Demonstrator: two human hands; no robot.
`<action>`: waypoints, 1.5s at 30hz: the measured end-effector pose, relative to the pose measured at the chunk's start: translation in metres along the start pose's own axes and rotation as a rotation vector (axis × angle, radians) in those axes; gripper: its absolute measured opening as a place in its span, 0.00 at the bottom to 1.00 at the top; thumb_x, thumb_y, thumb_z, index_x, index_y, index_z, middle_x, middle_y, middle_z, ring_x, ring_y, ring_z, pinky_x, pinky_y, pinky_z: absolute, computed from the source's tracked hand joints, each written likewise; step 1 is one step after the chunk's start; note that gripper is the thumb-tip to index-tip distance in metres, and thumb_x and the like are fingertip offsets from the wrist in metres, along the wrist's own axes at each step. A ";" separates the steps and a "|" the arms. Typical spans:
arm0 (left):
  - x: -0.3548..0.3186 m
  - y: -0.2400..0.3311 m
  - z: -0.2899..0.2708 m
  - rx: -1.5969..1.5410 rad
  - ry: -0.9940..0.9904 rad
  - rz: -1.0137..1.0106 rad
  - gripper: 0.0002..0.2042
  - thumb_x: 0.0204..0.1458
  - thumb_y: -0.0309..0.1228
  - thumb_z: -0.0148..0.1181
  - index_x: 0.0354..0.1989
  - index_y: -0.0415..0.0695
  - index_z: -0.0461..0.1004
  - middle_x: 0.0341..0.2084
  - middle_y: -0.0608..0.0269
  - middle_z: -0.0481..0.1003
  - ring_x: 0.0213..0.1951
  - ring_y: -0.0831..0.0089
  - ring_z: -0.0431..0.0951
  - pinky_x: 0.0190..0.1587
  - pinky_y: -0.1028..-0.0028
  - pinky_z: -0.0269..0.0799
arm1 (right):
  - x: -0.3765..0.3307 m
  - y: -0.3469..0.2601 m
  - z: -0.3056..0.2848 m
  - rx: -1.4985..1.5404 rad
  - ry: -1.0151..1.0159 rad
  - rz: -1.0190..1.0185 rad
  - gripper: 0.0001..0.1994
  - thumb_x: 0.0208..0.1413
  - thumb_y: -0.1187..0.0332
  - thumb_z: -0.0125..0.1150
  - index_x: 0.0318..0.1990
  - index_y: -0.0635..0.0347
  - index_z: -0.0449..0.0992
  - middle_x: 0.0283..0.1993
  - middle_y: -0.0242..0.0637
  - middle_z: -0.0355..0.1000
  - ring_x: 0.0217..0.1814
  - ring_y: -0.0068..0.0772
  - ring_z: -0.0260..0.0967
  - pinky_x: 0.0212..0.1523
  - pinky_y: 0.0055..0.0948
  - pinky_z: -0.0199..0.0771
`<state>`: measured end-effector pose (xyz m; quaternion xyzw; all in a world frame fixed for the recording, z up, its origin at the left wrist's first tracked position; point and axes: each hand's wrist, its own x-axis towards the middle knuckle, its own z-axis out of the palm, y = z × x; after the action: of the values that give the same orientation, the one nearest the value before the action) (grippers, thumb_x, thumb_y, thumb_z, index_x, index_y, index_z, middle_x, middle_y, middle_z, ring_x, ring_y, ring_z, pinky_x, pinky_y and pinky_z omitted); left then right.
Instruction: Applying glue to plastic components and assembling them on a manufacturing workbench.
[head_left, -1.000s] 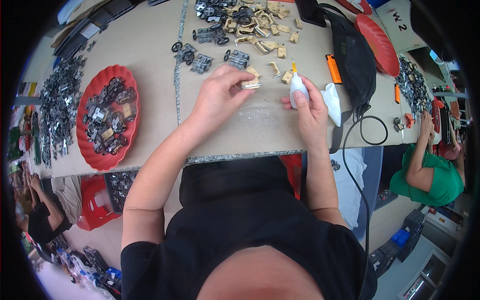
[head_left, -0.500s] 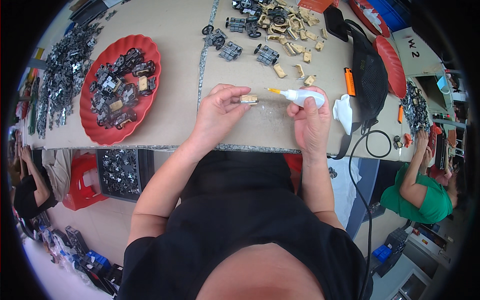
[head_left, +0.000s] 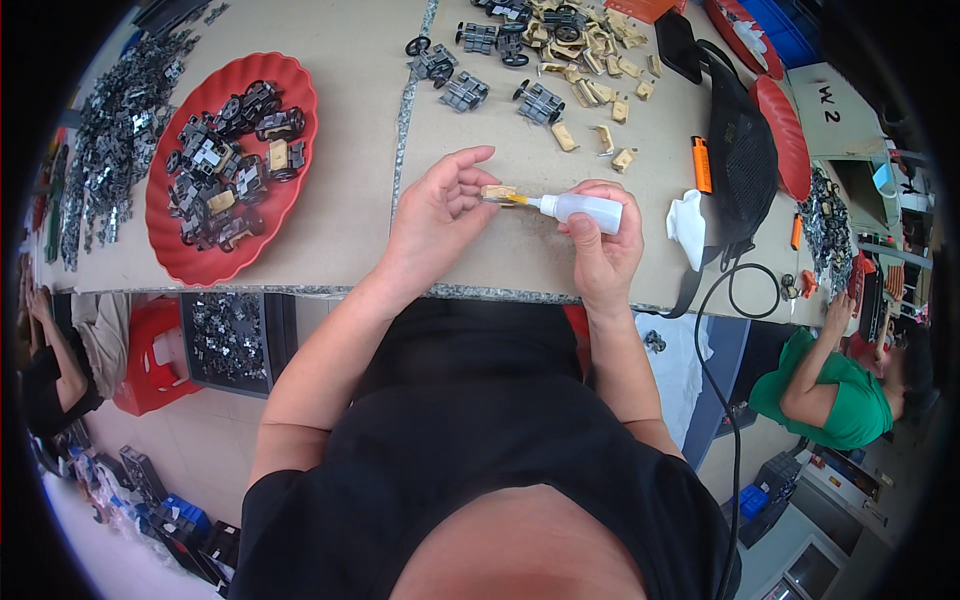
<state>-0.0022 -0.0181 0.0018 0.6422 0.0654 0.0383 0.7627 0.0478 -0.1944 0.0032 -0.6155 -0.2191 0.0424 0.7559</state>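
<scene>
My left hand (head_left: 440, 222) pinches a small beige plastic part (head_left: 498, 192) between thumb and fingers, just above the table. In my right hand (head_left: 608, 255) lies a white squeeze bottle (head_left: 590, 212) with a thin yellow nozzle tip, held sideways. Its tip meets the beige part, at or right beside its surface; whether any liquid comes out is too small to see. Beyond my hands lie loose beige parts (head_left: 565, 137) and grey toy car chassis with black wheels (head_left: 540, 102). To the left, a red scalloped dish (head_left: 300, 190) holds several wheeled chassis, some with beige parts on them.
Right of my hands are a crumpled white tissue (head_left: 686, 228), an orange lighter (head_left: 701, 165), a black bag (head_left: 742, 140) and a dark cable (head_left: 708, 350). Grey parts (head_left: 120, 130) are heaped at far left. A person in green (head_left: 835, 390) sits on the right, another person (head_left: 62, 370) on the left.
My right hand has moved left with the bottle, bringing its nozzle from a gap away up to the beige part. The left hand's fingers have shifted slightly around the part.
</scene>
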 end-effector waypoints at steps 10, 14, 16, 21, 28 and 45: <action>0.000 0.001 0.000 0.015 -0.016 0.000 0.25 0.48 0.12 0.52 0.56 0.36 0.58 0.38 0.61 0.69 0.39 0.81 0.71 0.44 0.83 0.68 | 0.001 0.002 0.000 -0.058 -0.001 -0.009 0.13 0.52 0.71 0.60 0.42 0.65 0.65 0.42 0.37 0.63 0.42 0.23 0.63 0.43 0.21 0.65; 0.000 0.002 0.001 0.023 -0.018 -0.008 0.25 0.48 0.12 0.52 0.56 0.36 0.58 0.38 0.61 0.69 0.39 0.81 0.71 0.44 0.83 0.68 | 0.001 0.002 0.000 -0.082 -0.011 -0.015 0.13 0.52 0.71 0.60 0.42 0.65 0.65 0.42 0.37 0.63 0.42 0.23 0.63 0.43 0.21 0.65; 0.000 0.003 0.001 0.018 -0.022 -0.013 0.25 0.48 0.12 0.52 0.57 0.36 0.58 0.38 0.61 0.69 0.39 0.81 0.71 0.44 0.83 0.69 | 0.001 0.002 0.000 -0.096 -0.018 -0.022 0.13 0.52 0.71 0.60 0.41 0.65 0.65 0.42 0.37 0.63 0.41 0.23 0.63 0.42 0.21 0.65; 0.000 0.002 0.001 0.016 -0.011 -0.002 0.25 0.48 0.13 0.53 0.57 0.36 0.58 0.38 0.61 0.69 0.39 0.81 0.71 0.44 0.83 0.69 | 0.000 0.001 0.001 -0.108 -0.026 -0.035 0.13 0.52 0.71 0.60 0.41 0.65 0.65 0.42 0.37 0.64 0.40 0.23 0.64 0.40 0.20 0.66; -0.001 0.004 0.001 0.015 -0.009 -0.022 0.25 0.48 0.13 0.53 0.57 0.37 0.58 0.38 0.61 0.69 0.41 0.80 0.71 0.45 0.82 0.69 | 0.000 0.002 0.000 -0.154 -0.018 -0.063 0.13 0.51 0.71 0.61 0.41 0.65 0.65 0.41 0.38 0.64 0.40 0.23 0.64 0.39 0.20 0.66; 0.000 0.003 0.000 0.019 -0.020 -0.027 0.26 0.47 0.12 0.53 0.57 0.36 0.57 0.37 0.61 0.69 0.41 0.79 0.72 0.46 0.82 0.69 | 0.001 0.003 -0.001 -0.207 -0.004 -0.084 0.13 0.51 0.70 0.61 0.40 0.66 0.66 0.40 0.39 0.64 0.38 0.23 0.64 0.38 0.21 0.67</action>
<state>-0.0022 -0.0180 0.0053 0.6489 0.0669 0.0208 0.7576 0.0499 -0.1946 0.0006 -0.6805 -0.2493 -0.0111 0.6889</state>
